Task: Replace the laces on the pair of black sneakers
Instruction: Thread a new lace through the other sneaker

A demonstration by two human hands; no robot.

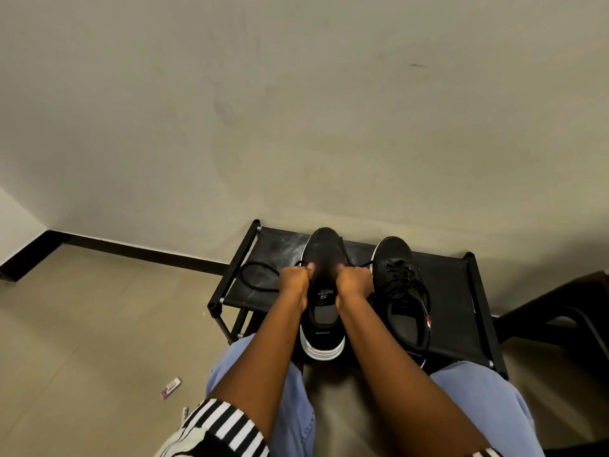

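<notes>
Two black sneakers with white soles stand on a low black shoe rack point(454, 291), toes towards the wall. The left sneaker point(324, 249) has its tongue laid open. My left hand point(296, 280) pinches one end of a black lace point(255, 275) at the shoe's left side; that lace loops out over the rack. At the shoe's right side my right hand point(354, 282) pinches the lace's other end, which runs towards the second shoe. The right sneaker point(400, 291) is laced with a black lace and has a red tag at its collar.
The rack stands against a beige wall with a dark skirting board point(138, 250). My knees in light blue jeans point(478, 397) are under my forearms. A small wrapper point(170, 387) lies on the tiled floor at left. Something dark point(566, 311) stands right of the rack.
</notes>
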